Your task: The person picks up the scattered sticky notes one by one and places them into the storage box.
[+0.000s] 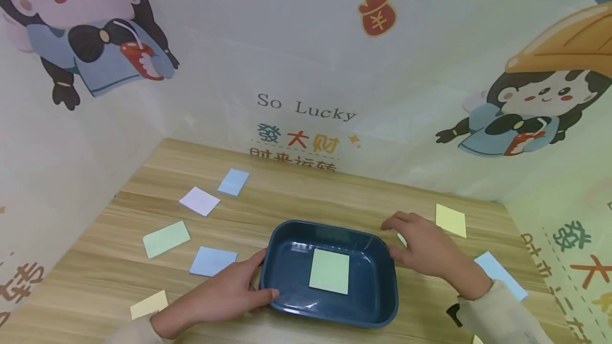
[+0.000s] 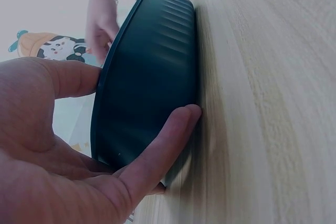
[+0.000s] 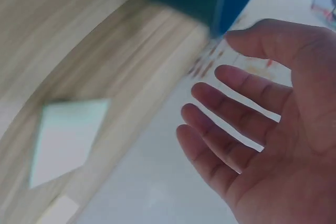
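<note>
A dark blue plastic tray (image 1: 287,275) stands on the wooden table, and a light green paper note (image 1: 330,271) lies flat inside it. My left hand (image 1: 229,291) grips the tray's left end, thumb over the rim and fingers against the outer wall, as the left wrist view also shows. By the right rim is my right hand (image 1: 425,246), its fingers loosely spread and holding nothing. In the right wrist view its thumb tip is right at the tray's corner (image 3: 215,19). Another green note (image 1: 401,239) is mostly hidden behind the right hand.
Left of the tray lie blue notes (image 1: 213,261) (image 1: 234,181), a lilac note (image 1: 200,201), a green note (image 1: 166,239) and a yellow note (image 1: 148,304). A yellow note (image 1: 450,220) and a blue one (image 1: 499,275) lie right. Printed cloth walls (image 1: 215,68) enclose the table.
</note>
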{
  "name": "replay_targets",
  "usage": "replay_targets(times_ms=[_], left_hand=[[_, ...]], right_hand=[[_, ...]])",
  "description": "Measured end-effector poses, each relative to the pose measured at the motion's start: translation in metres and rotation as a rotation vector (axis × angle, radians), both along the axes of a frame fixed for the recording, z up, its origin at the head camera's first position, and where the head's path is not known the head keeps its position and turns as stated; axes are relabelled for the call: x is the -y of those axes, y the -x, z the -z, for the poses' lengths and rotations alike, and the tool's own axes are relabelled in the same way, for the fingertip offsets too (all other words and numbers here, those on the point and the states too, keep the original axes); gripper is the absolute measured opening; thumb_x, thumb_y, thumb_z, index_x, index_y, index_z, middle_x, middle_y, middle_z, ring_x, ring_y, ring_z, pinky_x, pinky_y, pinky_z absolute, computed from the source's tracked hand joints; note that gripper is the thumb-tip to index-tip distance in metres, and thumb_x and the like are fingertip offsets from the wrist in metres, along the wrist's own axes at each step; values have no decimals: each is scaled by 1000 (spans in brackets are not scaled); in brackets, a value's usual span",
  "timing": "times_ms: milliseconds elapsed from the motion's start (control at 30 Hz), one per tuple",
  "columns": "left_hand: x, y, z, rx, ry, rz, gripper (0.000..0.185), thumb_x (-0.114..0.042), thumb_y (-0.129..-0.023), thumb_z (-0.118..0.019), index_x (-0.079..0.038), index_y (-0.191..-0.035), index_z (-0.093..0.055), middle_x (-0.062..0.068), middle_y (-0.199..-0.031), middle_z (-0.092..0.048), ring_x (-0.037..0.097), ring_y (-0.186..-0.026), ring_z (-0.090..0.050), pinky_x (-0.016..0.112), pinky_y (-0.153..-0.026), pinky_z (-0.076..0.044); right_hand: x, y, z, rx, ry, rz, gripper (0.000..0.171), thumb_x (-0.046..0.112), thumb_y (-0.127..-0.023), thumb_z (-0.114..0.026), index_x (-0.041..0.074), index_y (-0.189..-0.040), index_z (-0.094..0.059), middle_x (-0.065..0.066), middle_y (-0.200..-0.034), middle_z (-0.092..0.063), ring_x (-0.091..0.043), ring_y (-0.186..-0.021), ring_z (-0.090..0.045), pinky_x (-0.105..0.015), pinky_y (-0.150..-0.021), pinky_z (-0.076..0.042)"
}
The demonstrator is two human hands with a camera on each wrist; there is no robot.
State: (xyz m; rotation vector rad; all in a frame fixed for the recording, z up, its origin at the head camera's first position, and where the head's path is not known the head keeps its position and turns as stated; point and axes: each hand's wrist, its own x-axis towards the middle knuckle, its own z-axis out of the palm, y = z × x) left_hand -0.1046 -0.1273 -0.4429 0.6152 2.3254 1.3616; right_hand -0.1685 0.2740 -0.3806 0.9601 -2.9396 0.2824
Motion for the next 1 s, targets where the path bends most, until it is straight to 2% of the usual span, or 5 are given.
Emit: replay_targets(times_ms=[267,467,633,833,1000], left_hand=[[1,0,0,-3,11,-3,87,-32,-101,-78,-1,-170,-33,-8,-70,-64,10,-62,-62,31,-62,-49],[0,0,1,13,-1,-2,87,-30,-102,-78,-2,-171,-32,-7,-70,-66,11,-61,-63,31,-60,-49],[0,0,2,15,-13,3,86,-29,-102,-77,-3,-171,-32,-6,-69,-66,10,-59,-61,30,-59,-48],[0,0,2,28,-15,-1,85,-29,-102,-77,-3,-170,-33,-6,-66,-65,9,-57,-59,29,-56,-46],[1,0,2,35,-14,-3,85,-29,-103,-77,-2,-170,-33,-4,-69,-66,10,-58,-61,30,-58,-47]], right_hand=[[-48,13,16,161,-95,152,63,5,-78,-92,5,-136,-68,-17,-134,-68,-35,-100,-71,-48,-74,-58],[-69,18,32,117,-89,65,83,3,-70,-101,8,-143,-64,-27,-147,-61,-51,-116,-66,-52,-78,-59],[-75,19,43,65,-105,64,85,3,-65,-103,12,-141,-65,-21,-147,-63,-47,-123,-64,-50,-77,-60],[-80,22,48,62,-152,129,83,10,-66,-99,3,-142,-66,-20,-142,-65,-38,-111,-67,-49,-76,-58],[-80,24,51,108,-116,169,81,18,-68,-92,-1,-142,-65,-15,-128,-65,-27,-95,-62,-43,-73,-53]])
